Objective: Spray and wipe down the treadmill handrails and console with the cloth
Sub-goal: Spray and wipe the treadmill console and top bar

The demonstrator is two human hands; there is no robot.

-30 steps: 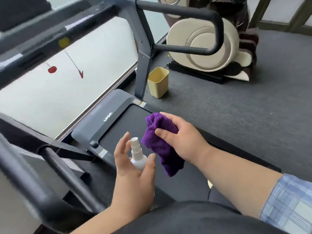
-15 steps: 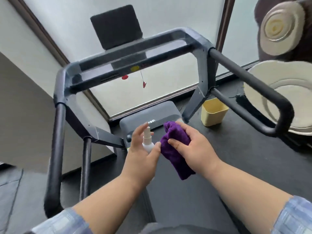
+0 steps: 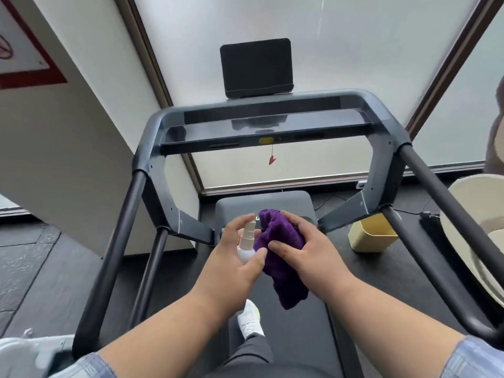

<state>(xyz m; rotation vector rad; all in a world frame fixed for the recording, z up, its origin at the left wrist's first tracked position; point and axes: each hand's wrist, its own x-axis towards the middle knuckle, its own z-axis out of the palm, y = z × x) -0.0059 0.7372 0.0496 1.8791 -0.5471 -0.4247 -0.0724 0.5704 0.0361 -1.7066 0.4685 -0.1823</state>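
My left hand (image 3: 234,264) grips a small white spray bottle (image 3: 246,242), with a finger over its nozzle, which points at the cloth. My right hand (image 3: 305,255) holds a bunched purple cloth (image 3: 283,257) right beside the bottle, its lower end hanging down. Both hands hover above the treadmill belt (image 3: 300,336). The grey console bar (image 3: 267,126) stretches across ahead, with a black tablet screen (image 3: 256,68) standing on it. The left handrail (image 3: 114,249) and the right handrail (image 3: 447,222) run back toward me on either side.
A red safety clip (image 3: 272,160) hangs from the console on a cord. A yellow bin (image 3: 372,237) sits on the floor right of the treadmill, with a cream-coloured machine (image 3: 474,236) beyond it. My white shoe (image 3: 249,320) is on the belt. A frosted window stands ahead.
My view has swung up and centred on the console, which now shows in full. The hands kept the bottle and the cloth and drew closer together, so the nozzle nearly touches the cloth.
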